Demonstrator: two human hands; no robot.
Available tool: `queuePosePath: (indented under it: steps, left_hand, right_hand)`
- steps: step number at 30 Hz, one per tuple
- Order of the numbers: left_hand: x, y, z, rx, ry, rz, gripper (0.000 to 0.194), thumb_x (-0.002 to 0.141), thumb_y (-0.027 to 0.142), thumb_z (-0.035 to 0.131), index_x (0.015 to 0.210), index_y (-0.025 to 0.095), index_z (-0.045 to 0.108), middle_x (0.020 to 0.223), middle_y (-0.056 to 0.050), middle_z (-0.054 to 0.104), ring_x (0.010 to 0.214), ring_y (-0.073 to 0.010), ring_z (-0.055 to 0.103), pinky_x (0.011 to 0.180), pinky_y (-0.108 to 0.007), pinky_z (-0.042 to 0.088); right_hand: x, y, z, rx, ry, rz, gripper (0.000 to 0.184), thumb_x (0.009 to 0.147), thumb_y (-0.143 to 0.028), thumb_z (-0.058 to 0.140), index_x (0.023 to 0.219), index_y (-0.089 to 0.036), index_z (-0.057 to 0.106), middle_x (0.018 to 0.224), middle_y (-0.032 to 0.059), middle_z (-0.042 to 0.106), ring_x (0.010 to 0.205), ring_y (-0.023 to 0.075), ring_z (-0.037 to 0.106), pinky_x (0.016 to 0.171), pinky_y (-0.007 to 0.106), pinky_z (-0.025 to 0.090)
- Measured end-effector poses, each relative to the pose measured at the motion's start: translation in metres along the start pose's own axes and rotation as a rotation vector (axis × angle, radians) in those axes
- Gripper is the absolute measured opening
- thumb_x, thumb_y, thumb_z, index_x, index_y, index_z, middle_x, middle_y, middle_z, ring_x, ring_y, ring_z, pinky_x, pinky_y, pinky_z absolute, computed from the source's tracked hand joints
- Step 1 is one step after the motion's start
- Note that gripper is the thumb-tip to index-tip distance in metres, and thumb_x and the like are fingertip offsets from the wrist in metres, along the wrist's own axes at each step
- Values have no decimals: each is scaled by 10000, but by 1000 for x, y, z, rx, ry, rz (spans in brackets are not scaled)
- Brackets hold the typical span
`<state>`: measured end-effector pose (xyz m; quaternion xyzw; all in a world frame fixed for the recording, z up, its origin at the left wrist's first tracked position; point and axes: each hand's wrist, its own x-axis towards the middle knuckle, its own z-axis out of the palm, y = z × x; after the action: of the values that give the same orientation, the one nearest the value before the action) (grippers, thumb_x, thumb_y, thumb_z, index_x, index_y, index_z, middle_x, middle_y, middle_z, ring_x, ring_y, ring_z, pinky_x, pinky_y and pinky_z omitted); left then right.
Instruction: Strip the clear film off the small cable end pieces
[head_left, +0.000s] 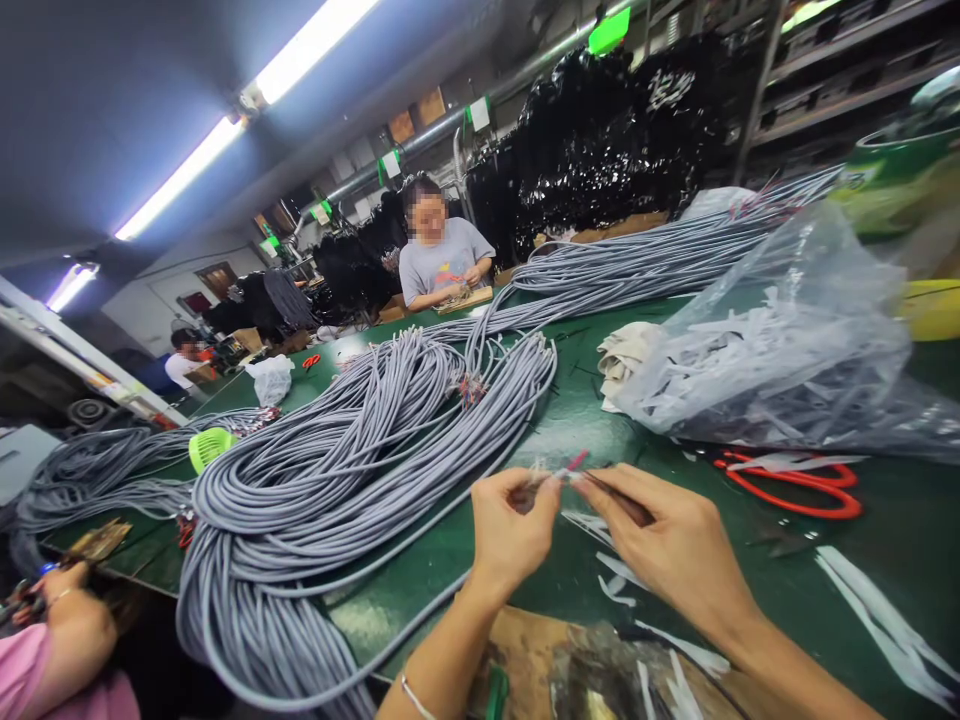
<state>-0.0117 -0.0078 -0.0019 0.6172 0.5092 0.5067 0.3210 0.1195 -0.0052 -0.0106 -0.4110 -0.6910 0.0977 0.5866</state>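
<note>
My left hand (517,525) is closed in a pinch on the end of a grey cable (424,618), which runs up from the coiled bundle. A pink-red wire (577,461) and whitish strands stick out at the fingertips. Close beside it, my right hand (675,545) is also pinched, its fingertips almost meeting the left ones at the cable end. Something dark and thin lies along its palm; its kind cannot be made out. Below the hands, white strips (616,580) are scattered on the green table (375,625).
Coiled grey cables (337,480) fill the left and middle. To the right are a clear bag (780,370) of white scraps, red-handled scissors (795,485) and a cloth (628,362). A co-worker (446,250) sits across; another person's arm (75,625) is at lower left.
</note>
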Motion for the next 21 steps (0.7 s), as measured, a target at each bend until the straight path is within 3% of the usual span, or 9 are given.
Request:
queuePosePath:
  steps: [3,5,8,10,13,16,18,21]
  left_hand:
    - [1,-5,-4,329,-19,188,207,746,146,549,752,135,755,622,-62,656,538,-145,521,520,-240,384]
    - [1,-7,-6,484,-107,286,264,717,82,524,788,166,764,662,-65,676,565,-153,547,538,-242,391]
    - [2,-6,-9,444,-283,359,245,756,116,530,763,184,765,648,-55,664,560,-150,548,550,-242,396]
    - [4,-4,-10,273,-305,318,228,804,216,555,704,171,755,579,-37,619,520,-138,509,532,-241,379]
    - [9,-2,-11,0,-106,106,369,810,409,584,586,142,706,478,2,501,460,-109,405,490,-238,328]
    - [15,-4,-8,-179,104,-69,460,737,535,608,547,121,675,445,24,434,437,-88,340,458,-231,289]
    - [19,-8,-6,-197,151,-96,462,704,547,626,555,114,681,448,22,446,445,-87,354,463,-228,287]
    - [22,-14,-4,-145,131,-98,449,717,528,617,568,110,685,462,15,478,454,-87,374,471,-230,284]
  right_hand:
    - [1,-1,-4,-82,-45,-267,294,893,-193,446,666,-205,633,575,8,650,476,109,600,487,195,439]
    - [4,3,-9,-100,-100,-305,300,877,-161,435,645,-211,618,544,-2,626,456,105,585,463,195,416]
    - [12,13,-18,-73,-106,-141,262,836,-200,476,602,-213,593,528,-2,606,450,109,553,459,202,406]
    - [17,18,-24,-30,-103,15,253,798,-258,515,554,-211,564,512,2,595,451,117,529,454,212,402]
    - [19,18,-22,89,-172,217,259,753,-336,523,529,-208,539,484,1,563,445,130,497,436,226,394]
    - [12,5,-9,211,-286,282,302,742,-387,513,497,-215,471,440,-18,480,411,121,431,394,226,350]
    - [5,-5,-1,237,-325,234,335,749,-380,510,472,-218,415,426,-26,438,406,112,397,388,222,325]
    - [0,-12,2,220,-316,180,354,779,-376,509,470,-212,455,441,-14,478,417,114,420,400,222,338]
